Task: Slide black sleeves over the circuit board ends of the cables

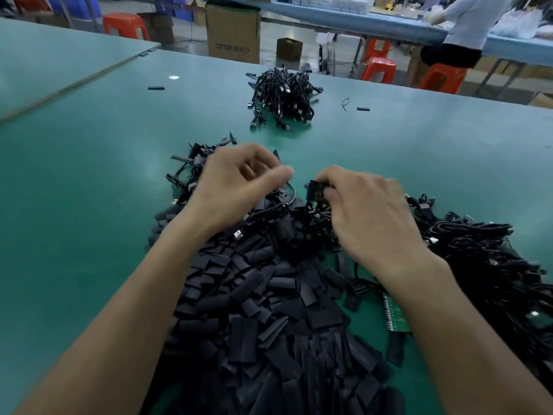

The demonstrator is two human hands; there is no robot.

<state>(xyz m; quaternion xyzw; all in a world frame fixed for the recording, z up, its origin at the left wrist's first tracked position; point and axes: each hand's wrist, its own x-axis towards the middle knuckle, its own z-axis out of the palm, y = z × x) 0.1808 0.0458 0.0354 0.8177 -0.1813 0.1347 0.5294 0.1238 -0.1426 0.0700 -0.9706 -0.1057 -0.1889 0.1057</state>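
Green table (89,175), orange stools (379,68), cardboard box (233,31), seated person (466,22) beyond.

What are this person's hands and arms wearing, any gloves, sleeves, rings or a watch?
Nothing that shows. The left hand and the right hand have no gloves, and no rings are visible on the fingers. The left forearm and the right forearm are bare right to the picture's edge, with no sleeve cuff, watch or wristband in view.
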